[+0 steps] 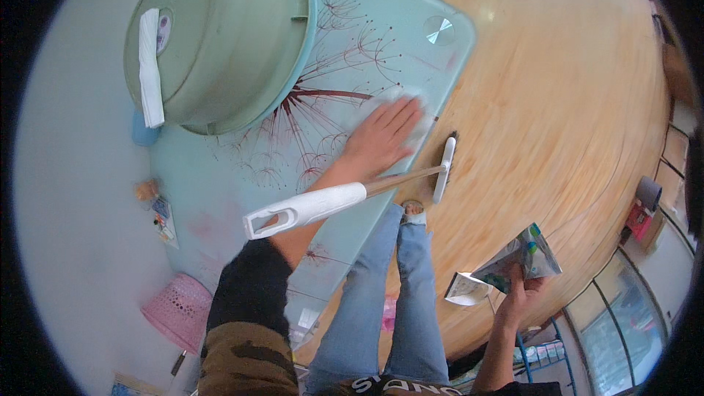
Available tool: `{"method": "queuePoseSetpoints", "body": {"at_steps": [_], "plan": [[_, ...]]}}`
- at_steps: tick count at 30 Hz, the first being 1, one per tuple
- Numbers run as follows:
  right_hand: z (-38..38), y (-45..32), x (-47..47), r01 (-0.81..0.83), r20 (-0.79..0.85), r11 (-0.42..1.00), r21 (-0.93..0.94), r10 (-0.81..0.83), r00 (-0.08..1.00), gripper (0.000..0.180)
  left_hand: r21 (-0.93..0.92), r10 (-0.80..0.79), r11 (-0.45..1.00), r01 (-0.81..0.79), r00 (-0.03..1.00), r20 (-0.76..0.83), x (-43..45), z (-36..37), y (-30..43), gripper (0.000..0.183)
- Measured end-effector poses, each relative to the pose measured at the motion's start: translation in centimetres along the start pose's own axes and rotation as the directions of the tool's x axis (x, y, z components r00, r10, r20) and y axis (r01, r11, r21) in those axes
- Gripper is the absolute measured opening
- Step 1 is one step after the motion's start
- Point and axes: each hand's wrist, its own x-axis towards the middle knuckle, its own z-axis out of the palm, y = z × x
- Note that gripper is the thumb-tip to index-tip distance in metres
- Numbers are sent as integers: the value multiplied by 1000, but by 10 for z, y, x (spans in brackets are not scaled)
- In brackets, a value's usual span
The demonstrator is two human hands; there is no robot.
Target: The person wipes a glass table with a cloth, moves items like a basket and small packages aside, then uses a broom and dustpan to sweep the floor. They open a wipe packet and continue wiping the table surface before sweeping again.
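My left hand [382,132] lies flat over a blurred white wipe [426,121] on the pale blue glass tabletop [214,192]. Dark red dandelion prints decorate the glass. A broom's white handle [308,209] crosses in front of my left forearm; whether it touches the arm I cannot tell. Its narrow white broom head [444,176] reaches down beside the table edge. Off to the right, my right hand [525,289] grips a silver foil pouch [542,258] by its lower part. Behind the pouch, a white dustpan [467,289] is partly hidden.
A large green plastic tub [247,38] rests tipped over on the table, with a folded white cloth or paper [149,66] on its base. A pink perforated basket [181,308] stands at lower left. Wood-look flooring [561,93] spreads rightward; a blue metal rack [547,355] is at lower right.
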Motion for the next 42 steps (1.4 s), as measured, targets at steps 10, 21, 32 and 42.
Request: {"method": "queuePoseSetpoints", "body": {"at_steps": [10,21,32,42], "plan": [[-5,-1,-1,-46,-44,997,-60,44,998,42,42,-259,964,262,964,-62,-5,12,0,73],[-12,9,1,-48,-42,997,-53,46,998,41,-56,-39,997,48,987,156,27,24,-10,77],[-15,17,9,-50,-93,998,-43,46,995,41,248,64,967,51,899,-434,145,36,-78,65],[-21,17,10,-26,-79,998,-54,22,997,44,261,46,965,31,958,-283,128,0,-47,58]]}}
